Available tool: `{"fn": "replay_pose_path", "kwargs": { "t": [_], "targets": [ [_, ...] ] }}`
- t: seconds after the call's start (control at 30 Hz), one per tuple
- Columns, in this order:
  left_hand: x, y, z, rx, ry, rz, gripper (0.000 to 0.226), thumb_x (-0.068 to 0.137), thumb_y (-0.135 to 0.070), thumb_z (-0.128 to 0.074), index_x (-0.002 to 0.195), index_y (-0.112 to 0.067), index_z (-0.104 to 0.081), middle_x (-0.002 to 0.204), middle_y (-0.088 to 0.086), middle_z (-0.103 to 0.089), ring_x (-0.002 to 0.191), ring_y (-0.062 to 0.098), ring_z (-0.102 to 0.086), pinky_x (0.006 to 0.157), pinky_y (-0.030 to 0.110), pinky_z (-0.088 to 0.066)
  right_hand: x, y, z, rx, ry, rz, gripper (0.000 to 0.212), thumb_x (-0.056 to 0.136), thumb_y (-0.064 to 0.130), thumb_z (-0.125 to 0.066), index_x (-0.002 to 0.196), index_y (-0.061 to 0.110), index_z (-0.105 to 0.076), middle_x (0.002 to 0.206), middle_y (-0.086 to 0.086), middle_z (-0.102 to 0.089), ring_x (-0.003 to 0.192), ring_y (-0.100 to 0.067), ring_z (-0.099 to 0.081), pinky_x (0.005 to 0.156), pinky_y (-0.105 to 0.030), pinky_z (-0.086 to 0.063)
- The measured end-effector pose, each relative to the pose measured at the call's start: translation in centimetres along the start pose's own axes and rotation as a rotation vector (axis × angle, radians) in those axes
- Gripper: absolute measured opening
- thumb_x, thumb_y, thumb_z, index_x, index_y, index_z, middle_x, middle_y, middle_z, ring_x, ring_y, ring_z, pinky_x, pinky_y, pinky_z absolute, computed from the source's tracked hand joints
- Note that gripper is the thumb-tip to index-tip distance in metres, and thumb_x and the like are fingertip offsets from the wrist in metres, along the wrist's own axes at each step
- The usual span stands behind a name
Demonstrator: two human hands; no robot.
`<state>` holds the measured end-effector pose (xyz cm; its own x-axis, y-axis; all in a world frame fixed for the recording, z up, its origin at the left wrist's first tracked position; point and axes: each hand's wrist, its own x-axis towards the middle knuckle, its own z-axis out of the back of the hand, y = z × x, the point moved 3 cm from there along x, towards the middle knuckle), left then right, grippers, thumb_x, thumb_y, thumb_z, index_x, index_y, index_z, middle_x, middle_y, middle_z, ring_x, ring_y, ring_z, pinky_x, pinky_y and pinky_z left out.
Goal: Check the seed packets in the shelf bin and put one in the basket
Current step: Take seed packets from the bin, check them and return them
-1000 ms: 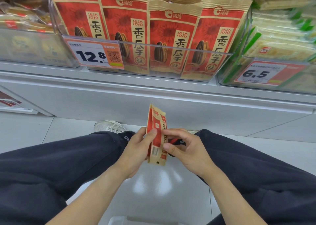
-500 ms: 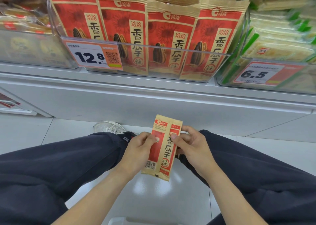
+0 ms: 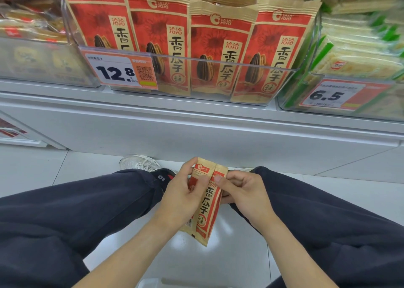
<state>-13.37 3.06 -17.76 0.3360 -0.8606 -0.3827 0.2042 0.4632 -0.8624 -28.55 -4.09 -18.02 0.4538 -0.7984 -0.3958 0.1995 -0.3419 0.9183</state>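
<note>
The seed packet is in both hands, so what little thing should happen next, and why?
Probably lower the seed packet toward the pale rim at the bottom edge, which may be the basket. The left hand and right hand both pinch it near its top over the floor, and its printed side already faces up for reading.

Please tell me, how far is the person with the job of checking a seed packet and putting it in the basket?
Done: one red and tan paper seed packet is out of the clear plastic shelf bin. In hand: the left hand and right hand both hold it low between the knees, its printed side up, as if reading it. Left: placing it in the basket; only a pale edge at the bottom might be that.
</note>
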Motion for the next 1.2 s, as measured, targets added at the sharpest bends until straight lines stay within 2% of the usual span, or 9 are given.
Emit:
{"fn": "replay_pose_path", "kwargs": {
  "t": [0.1,0.17,0.37,0.5,0.73,0.83,1.0,1.13,1.2],
  "targets": [
    [0.0,0.1,0.0,0.047,0.008,-0.003,0.064,0.093,-0.051,-0.062,0.149,-0.04,-0.035,0.115,-0.021,-0.066,0.104,0.001,-0.067,0.094,0.032,-0.056,0.0,0.1,-0.2,-0.007,0.029,0.027,0.022,0.097,0.017,-0.065,0.096,-0.001,-0.077,0.091,-0.013,-0.079,0.085,-0.03,-0.078,0.075,-0.04,-0.064],
    [0.1,0.1,0.1,0.08,-0.01,-0.014,0.065,0.092,-0.055,-0.059,0.15,-0.04,-0.035,0.116,-0.021,-0.065,0.105,0.001,-0.066,0.095,0.031,-0.056,-0.1,0.2,-0.4,-0.002,0.052,0.038,0.025,0.099,0.019,-0.063,0.096,0.0,-0.078,0.092,-0.014,-0.078,0.087,-0.031,-0.077,0.078,-0.043,-0.064],
    [0.1,0.2,-0.1,0.107,-0.003,-0.045,0.049,0.104,-0.042,-0.047,0.151,-0.031,-0.041,0.095,-0.022,-0.069,0.089,-0.012,-0.065,0.078,0.009,-0.051,-0.2,0.3,-0.6,0.016,0.055,0.058,0.025,0.098,0.021,-0.064,0.094,0.002,-0.079,0.092,-0.013,-0.078,0.088,-0.033,-0.077,0.083,-0.051,-0.062],
    [0.1,0.1,-0.3,0.122,0.026,-0.049,0.047,0.106,-0.039,-0.04,0.152,-0.027,-0.04,0.097,-0.031,-0.06,0.093,-0.023,-0.057,0.076,0.0,-0.043,-0.2,0.4,-0.5,0.038,0.034,0.066,0.026,0.095,0.022,-0.066,0.094,0.0,-0.079,0.091,-0.015,-0.078,0.086,-0.034,-0.076,0.08,-0.047,-0.063],
    [0.3,0.2,-0.2,0.081,0.121,-0.033,0.06,0.101,-0.048,-0.049,0.156,-0.036,-0.029,0.105,-0.027,-0.066,0.097,-0.013,-0.064,0.086,0.012,-0.051,-0.2,0.5,-0.2,0.075,-0.025,0.059,0.024,0.098,0.015,-0.063,0.092,-0.003,-0.078,0.084,-0.016,-0.078,0.078,-0.031,-0.077,0.068,-0.031,-0.061],
    [0.4,0.2,-0.4,0.083,0.238,-0.063,0.073,0.096,-0.047,-0.058,0.157,-0.045,-0.016,0.114,-0.026,-0.067,0.104,-0.01,-0.064,0.096,0.024,-0.054,0.0,0.7,0.8,0.105,-0.165,0.056,0.022,0.099,0.012,-0.062,0.089,0.0,-0.078,0.084,-0.015,-0.078,0.076,-0.029,-0.077,0.064,-0.031,-0.061],
    [-0.1,0.3,-1.1,0.073,0.357,-0.108,0.081,0.093,-0.038,-0.069,0.152,-0.057,-0.016,0.121,-0.027,-0.065,0.111,-0.003,-0.064,0.099,0.031,-0.055,0.1,0.7,2.5,0.208,-0.318,0.004,0.023,0.1,0.02,-0.061,0.099,0.002,-0.075,0.093,-0.01,-0.079,0.086,-0.026,-0.077,0.069,-0.028,-0.062],
    [0.5,0.7,-0.4,0.063,0.381,-0.069,0.087,0.092,-0.036,-0.07,0.154,-0.054,-0.013,0.117,-0.026,-0.066,0.107,-0.004,-0.065,0.091,0.033,-0.059,0.0,0.6,1.8,0.192,-0.194,0.004,0.024,0.094,0.015,-0.067,0.117,0.008,-0.072,0.106,-0.008,-0.078,0.1,-0.026,-0.076,0.089,-0.042,-0.061],
    [0.8,0.8,0.1,0.027,0.397,-0.049,0.089,0.091,-0.028,-0.073,0.153,-0.055,-0.015,0.115,-0.021,-0.066,0.104,0.001,-0.067,0.078,0.029,-0.061,0.0,0.9,1.1,0.145,-0.054,0.044,0.043,0.089,0.005,-0.072,0.13,0.016,-0.065,0.114,-0.005,-0.077,0.107,-0.024,-0.073,0.091,-0.043,-0.06]
  ]
}}
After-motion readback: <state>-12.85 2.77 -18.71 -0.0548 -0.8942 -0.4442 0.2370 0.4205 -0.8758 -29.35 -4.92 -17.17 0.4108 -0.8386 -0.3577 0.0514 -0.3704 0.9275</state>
